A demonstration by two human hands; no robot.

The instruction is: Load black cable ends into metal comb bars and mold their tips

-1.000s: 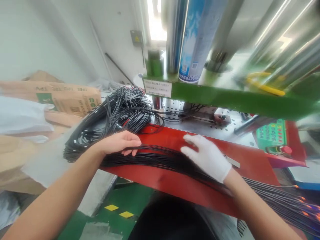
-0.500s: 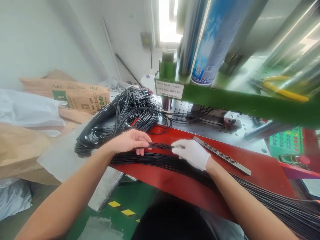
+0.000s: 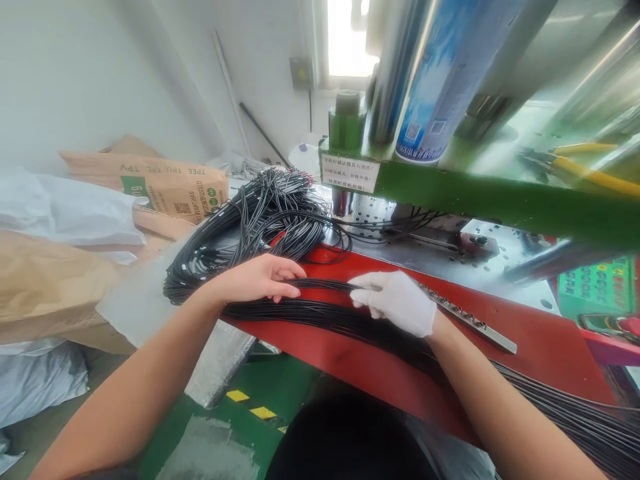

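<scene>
My left hand (image 3: 257, 280), bare, is closed around a thin bundle of black cables (image 3: 325, 285), with the thumb lying along the front. A short way to the right, my right hand (image 3: 395, 301) in a white glove pinches the same strands between thumb and fingers. Just below both hands, a thicker run of black cables (image 3: 320, 315) lies along the red bench top (image 3: 320, 347) and spreads toward the lower right. Behind my left hand is a big coiled heap of black cables (image 3: 250, 220) with small white and reddish ends.
A metal bar with several round fittings (image 3: 465, 317) lies right of my glove. A green shelf (image 3: 475, 193) overhangs the bench, holding a blue spray can (image 3: 430, 87) and yellow-handled pliers (image 3: 595, 173). Paper sacks (image 3: 170, 187) stand at left; a green button panel (image 3: 597, 283) is at right.
The view has shifted, so the bench appears farther right. Relative to the bench, my left hand has edged left along the strands, and its lower fingers show less. Both hands keep their hold.
</scene>
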